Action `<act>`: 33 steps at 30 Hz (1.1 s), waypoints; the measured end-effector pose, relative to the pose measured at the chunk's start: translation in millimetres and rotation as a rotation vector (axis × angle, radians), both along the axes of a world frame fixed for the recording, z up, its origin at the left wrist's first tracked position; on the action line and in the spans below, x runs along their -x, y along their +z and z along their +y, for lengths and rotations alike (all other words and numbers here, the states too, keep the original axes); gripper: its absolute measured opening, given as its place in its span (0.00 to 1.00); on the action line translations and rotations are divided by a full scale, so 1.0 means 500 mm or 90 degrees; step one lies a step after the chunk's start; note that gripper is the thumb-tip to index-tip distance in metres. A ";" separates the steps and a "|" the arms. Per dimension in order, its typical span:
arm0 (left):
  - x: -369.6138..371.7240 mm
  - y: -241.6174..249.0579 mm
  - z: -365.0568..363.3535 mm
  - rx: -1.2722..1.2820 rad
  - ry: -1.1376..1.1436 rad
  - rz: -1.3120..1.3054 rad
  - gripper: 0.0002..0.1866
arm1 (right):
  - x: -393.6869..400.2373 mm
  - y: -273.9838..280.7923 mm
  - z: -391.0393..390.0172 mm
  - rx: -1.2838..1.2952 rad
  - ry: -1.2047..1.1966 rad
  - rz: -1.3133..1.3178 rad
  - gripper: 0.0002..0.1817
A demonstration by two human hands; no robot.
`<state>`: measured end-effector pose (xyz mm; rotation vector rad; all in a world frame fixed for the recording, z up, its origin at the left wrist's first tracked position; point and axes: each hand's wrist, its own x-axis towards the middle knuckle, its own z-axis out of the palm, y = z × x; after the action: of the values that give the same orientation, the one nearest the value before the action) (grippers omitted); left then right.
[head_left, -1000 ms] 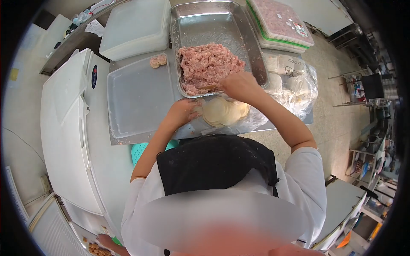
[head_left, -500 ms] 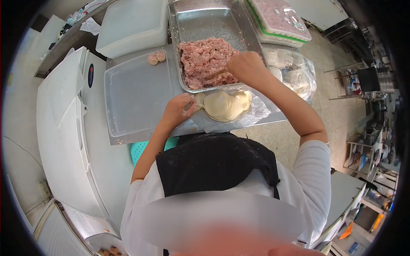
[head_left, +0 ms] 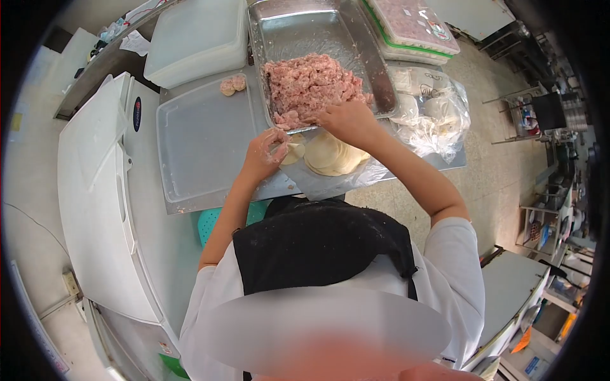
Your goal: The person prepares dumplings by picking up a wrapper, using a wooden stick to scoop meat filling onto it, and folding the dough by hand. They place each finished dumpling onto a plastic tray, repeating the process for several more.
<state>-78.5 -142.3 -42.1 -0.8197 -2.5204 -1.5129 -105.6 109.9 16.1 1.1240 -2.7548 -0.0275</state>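
Observation:
My left hand (head_left: 267,152) is curled at the near left corner of the meat tray, with flecks of meat on its fingers. A round dough wrapper (head_left: 294,154) is gripped at its edge by this hand. Beside it lies a stack of pale round wrappers (head_left: 333,155) on a plastic bag. My right hand (head_left: 349,122) is closed over the tray's near rim, around a thin brown stick-like spreader (head_left: 310,120), mostly hidden by the fingers. Pink minced meat (head_left: 311,86) is heaped in the near part of the metal tray (head_left: 298,32).
Left of the tray lies a flat translucent plastic lid (head_left: 206,140) with small filled dumplings (head_left: 232,85) at its far corner. Lidded boxes (head_left: 197,41) stand behind it. A green-edged container (head_left: 413,28) and bagged wrappers (head_left: 435,111) are on the right. A white freezer (head_left: 95,209) stands left.
My right hand has moved down and left from the meat to the tray's near rim, close to my left hand. The left hand has risen slightly, bringing its wrapper clear of the stack.

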 end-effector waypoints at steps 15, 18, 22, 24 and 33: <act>0.097 0.083 0.053 -0.679 0.029 -0.556 0.21 | -0.037 -0.029 0.082 0.761 -0.385 -0.355 0.17; 0.116 0.126 0.079 -0.880 -0.135 -0.692 0.24 | -0.042 0.011 0.077 0.882 -0.384 -0.434 0.18; 0.123 0.125 0.132 -0.611 -0.023 -0.484 0.27 | -0.041 0.018 0.089 0.919 -0.368 -0.528 0.15; 0.130 0.126 0.155 -0.748 -0.034 -0.544 0.29 | -0.041 0.021 0.089 0.951 -0.326 -0.541 0.14; 0.154 0.104 0.199 -0.961 0.072 -0.516 0.44 | -0.018 0.064 0.166 0.222 -0.283 -0.133 0.12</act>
<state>-155.7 -43.0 9.8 0.2366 -0.7812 -3.1623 -96.7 192.6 48.2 0.4412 -2.9707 0.5186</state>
